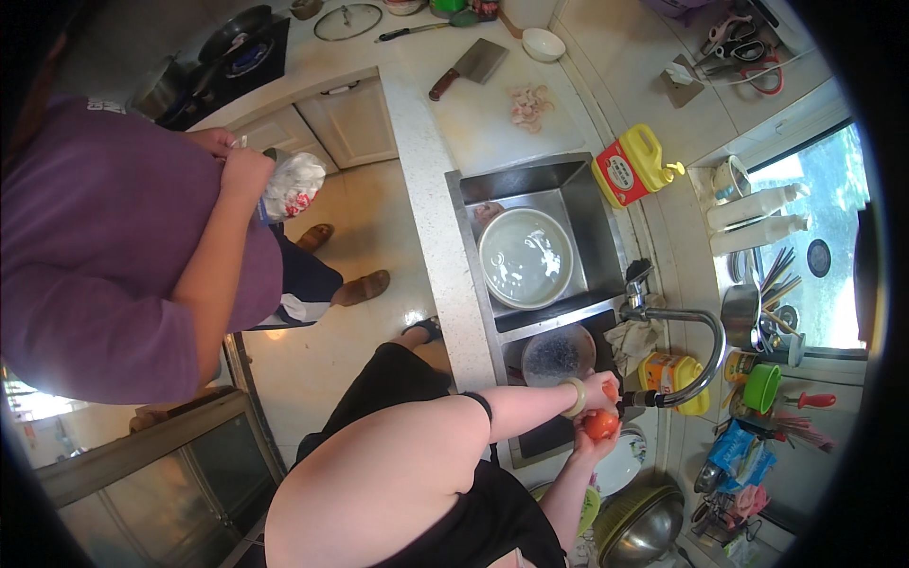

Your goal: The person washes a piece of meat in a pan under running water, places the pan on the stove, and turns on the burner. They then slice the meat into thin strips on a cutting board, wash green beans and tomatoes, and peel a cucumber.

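Observation:
At the near sink basin, my left hand, with a pale bangle at the wrist, is closed around a red tomato-like item, partly hidden by the fingers. Just below it in the picture, my right hand holds a red tomato. Both are close to the dark end of the curved metal faucet; whether water runs is hard to tell. A round translucent bowl lies in the basin beside my left wrist. The other basin holds a large round bowl of water, with a pinkish piece next to it.
A cleaver and sliced pale meat lie on a cutting board. Yellow jugs stand by the wall. Plates and a metal colander are beside my right arm. Another person in purple holds a plastic bag.

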`<state>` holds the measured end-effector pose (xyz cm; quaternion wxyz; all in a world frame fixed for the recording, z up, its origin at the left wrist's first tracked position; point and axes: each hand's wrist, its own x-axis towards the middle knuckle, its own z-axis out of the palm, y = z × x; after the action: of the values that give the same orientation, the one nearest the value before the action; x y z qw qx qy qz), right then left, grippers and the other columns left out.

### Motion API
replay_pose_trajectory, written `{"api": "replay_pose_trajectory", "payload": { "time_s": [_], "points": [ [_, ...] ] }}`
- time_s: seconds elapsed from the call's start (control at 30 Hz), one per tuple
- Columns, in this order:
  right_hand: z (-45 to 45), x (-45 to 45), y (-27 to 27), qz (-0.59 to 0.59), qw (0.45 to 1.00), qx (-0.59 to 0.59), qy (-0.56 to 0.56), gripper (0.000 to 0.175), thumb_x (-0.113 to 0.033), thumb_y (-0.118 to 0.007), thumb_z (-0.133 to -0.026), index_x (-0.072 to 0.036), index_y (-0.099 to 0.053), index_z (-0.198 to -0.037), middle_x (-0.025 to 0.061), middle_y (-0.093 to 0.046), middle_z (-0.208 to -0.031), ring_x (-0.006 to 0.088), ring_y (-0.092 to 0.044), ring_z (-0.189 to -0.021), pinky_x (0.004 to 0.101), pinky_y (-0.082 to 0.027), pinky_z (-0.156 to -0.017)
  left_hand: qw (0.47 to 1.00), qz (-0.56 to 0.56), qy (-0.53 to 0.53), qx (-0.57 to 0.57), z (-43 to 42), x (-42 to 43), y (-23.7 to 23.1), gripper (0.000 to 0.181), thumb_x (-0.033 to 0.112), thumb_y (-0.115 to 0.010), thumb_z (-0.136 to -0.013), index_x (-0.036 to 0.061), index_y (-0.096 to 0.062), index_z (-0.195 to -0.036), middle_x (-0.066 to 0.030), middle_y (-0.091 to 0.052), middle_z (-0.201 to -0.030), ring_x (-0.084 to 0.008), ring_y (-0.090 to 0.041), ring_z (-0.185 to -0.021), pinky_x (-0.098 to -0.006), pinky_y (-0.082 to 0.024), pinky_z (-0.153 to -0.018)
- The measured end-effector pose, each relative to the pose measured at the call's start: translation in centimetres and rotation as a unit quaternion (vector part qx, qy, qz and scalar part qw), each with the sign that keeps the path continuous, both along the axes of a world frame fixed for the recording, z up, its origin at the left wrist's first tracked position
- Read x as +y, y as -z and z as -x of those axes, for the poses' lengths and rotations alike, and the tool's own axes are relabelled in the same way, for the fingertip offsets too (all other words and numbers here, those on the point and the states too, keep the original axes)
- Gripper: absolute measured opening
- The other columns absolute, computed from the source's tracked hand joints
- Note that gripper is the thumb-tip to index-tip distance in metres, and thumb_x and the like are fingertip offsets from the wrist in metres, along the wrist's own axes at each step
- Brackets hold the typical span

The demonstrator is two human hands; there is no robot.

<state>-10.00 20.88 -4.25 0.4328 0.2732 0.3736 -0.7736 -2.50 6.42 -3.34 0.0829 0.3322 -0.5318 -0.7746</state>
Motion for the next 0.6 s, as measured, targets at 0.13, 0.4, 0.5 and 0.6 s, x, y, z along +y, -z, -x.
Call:
{"api": "replay_pose_trajectory", "payload": {
  "time_s": [0.13, 0.4, 0.5, 0.6],
  "points": [
    [-0.1, -0.2, 0.6, -0.076, 0.997, -0.001, 0.033, 0.048, -0.054, -0.053, -0.094, -0.013, -0.056, -0.12, 0.0088, -0.062, -0.119, 0.032, -0.061, -0.103, 0.0498, -0.053, -0.085, 0.997, -0.052, -0.041, -0.026, 0.7, -0.1, 1.1, 0.038, 0.031, -0.078, -0.076, 0.0093, -0.066, -0.104, -0.0097, -0.072, -0.095, -0.0235, -0.067, -0.087, -0.0369, -0.054, -0.08],
    [-1.1, -6.0, 0.5, -0.066, 0.99, 0.103, -0.075, 0.037, -0.046, -0.057, -0.093, -0.016, -0.058, -0.115, 0.0069, -0.062, -0.116, 0.027, -0.061, -0.105, 0.0498, -0.056, -0.082, 0.991, -0.001, -0.121, -0.059, -0.4, -5.3, 5.9, 0.042, 0.046, -0.061, -0.093, 0.0066, -0.073, -0.1, -0.0163, -0.072, -0.095, -0.0291, -0.069, -0.087, -0.0391, -0.053, -0.081],
    [-1.2, -6.9, -0.2, -0.068, 0.984, 0.126, -0.105, 0.042, -0.046, -0.059, -0.088, -0.013, -0.058, -0.114, 0.0093, -0.061, -0.113, 0.0295, -0.06, -0.102, 0.0459, -0.055, -0.079, 0.986, -0.037, -0.159, -0.034, -0.4, -5.6, 5.7, 0.043, 0.046, -0.056, -0.096, 0.0059, -0.07, -0.099, -0.0163, -0.072, -0.094, -0.0294, -0.068, -0.086, -0.041, -0.053, -0.08],
    [-1.0, -5.7, -0.8, -0.074, 0.996, 0.018, -0.048, 0.049, -0.049, -0.059, -0.085, -0.011, -0.058, -0.116, 0.0115, -0.061, -0.116, 0.0341, -0.06, -0.101, 0.0458, -0.052, -0.077, 0.996, -0.02, -0.061, -0.054, -0.1, -4.9, 4.1, 0.047, 0.052, -0.065, -0.088, 0.0066, -0.067, -0.099, -0.014, -0.07, -0.096, -0.0314, -0.067, -0.088, -0.0432, -0.053, -0.081]
  ]
}}
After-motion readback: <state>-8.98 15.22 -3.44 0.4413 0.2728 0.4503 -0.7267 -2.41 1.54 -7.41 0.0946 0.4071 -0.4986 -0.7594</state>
